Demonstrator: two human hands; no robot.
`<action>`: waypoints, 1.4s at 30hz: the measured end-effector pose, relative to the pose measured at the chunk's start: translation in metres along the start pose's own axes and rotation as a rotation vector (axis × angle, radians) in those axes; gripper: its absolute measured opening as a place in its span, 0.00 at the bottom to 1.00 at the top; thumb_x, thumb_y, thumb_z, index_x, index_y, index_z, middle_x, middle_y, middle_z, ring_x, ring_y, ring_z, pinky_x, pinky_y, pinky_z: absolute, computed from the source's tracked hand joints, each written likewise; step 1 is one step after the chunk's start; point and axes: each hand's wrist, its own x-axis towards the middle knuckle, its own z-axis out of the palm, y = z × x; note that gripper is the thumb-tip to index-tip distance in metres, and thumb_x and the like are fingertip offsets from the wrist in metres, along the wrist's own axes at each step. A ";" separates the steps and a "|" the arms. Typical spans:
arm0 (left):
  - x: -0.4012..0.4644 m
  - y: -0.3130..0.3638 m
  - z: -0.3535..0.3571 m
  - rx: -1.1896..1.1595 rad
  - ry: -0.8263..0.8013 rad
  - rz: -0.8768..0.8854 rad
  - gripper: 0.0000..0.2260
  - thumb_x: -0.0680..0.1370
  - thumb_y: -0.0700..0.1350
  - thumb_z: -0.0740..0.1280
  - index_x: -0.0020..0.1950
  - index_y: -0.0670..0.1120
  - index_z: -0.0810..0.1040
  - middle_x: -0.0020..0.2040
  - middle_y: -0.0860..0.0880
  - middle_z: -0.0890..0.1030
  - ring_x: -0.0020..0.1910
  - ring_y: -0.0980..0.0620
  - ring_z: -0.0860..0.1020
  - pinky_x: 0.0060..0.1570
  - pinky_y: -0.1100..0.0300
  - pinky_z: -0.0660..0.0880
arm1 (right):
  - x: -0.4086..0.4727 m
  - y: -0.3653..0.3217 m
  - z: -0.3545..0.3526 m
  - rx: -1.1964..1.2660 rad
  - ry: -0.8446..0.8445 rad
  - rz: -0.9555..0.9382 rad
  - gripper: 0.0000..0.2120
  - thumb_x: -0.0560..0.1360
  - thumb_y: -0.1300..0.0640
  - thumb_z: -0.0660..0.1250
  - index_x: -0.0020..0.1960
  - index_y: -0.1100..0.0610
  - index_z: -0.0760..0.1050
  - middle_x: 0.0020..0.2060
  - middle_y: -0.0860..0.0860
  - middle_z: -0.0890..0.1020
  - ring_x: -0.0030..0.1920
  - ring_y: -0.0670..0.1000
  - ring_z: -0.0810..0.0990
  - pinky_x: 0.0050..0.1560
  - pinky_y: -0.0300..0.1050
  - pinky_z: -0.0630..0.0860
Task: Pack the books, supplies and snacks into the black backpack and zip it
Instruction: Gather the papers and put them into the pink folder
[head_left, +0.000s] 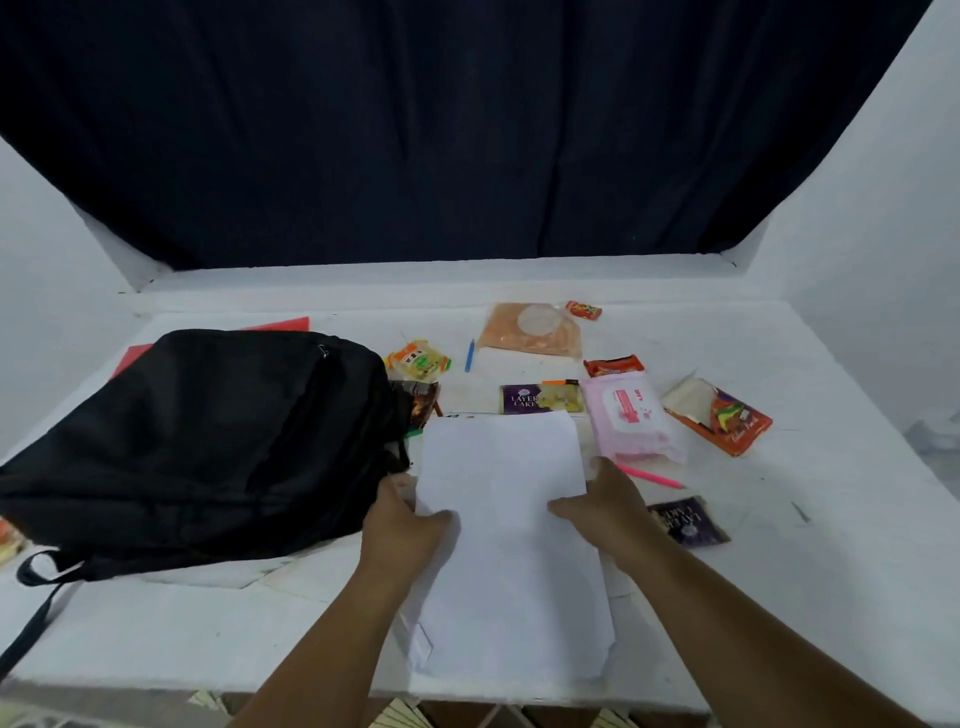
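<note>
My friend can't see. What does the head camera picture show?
Two hands, the left hand and the right hand, hold a stack of white paper by its sides over a white table. A black backpack lies to the left, with snack packets, pens and a pink wipes pack scattered behind.

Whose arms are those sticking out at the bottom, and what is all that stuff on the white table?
Those arms belong to a person wearing a camera on their head, so you see what they see, looking down. The left hand and right hand hold a stack of white paper by its two sides. To the left lies a black backpack on the white table. Behind the paper are snacks and supplies: a pink pack of wipes, a purple Layer Cake packet, a blue pen, a pink pen and an orange box. They are waiting to be packed.
</note>
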 end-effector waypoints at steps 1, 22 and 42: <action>0.002 0.001 0.001 -0.049 0.004 -0.037 0.22 0.68 0.41 0.76 0.58 0.50 0.72 0.49 0.51 0.81 0.49 0.51 0.81 0.52 0.54 0.79 | 0.000 -0.001 -0.001 0.061 -0.006 0.026 0.24 0.68 0.56 0.78 0.55 0.57 0.67 0.51 0.53 0.80 0.52 0.56 0.81 0.47 0.47 0.79; -0.005 0.059 -0.009 -0.257 -0.031 0.268 0.19 0.75 0.33 0.59 0.59 0.51 0.77 0.53 0.51 0.82 0.54 0.51 0.81 0.54 0.55 0.79 | -0.004 -0.031 -0.024 0.271 0.024 -0.308 0.20 0.76 0.57 0.67 0.66 0.46 0.70 0.55 0.42 0.79 0.58 0.48 0.78 0.51 0.40 0.75; -0.005 0.082 -0.032 -0.273 0.075 0.568 0.26 0.78 0.30 0.59 0.72 0.53 0.68 0.53 0.63 0.80 0.53 0.60 0.80 0.53 0.62 0.78 | -0.019 -0.065 -0.051 0.325 0.066 -0.582 0.11 0.78 0.59 0.69 0.58 0.47 0.78 0.49 0.40 0.84 0.52 0.43 0.83 0.52 0.35 0.80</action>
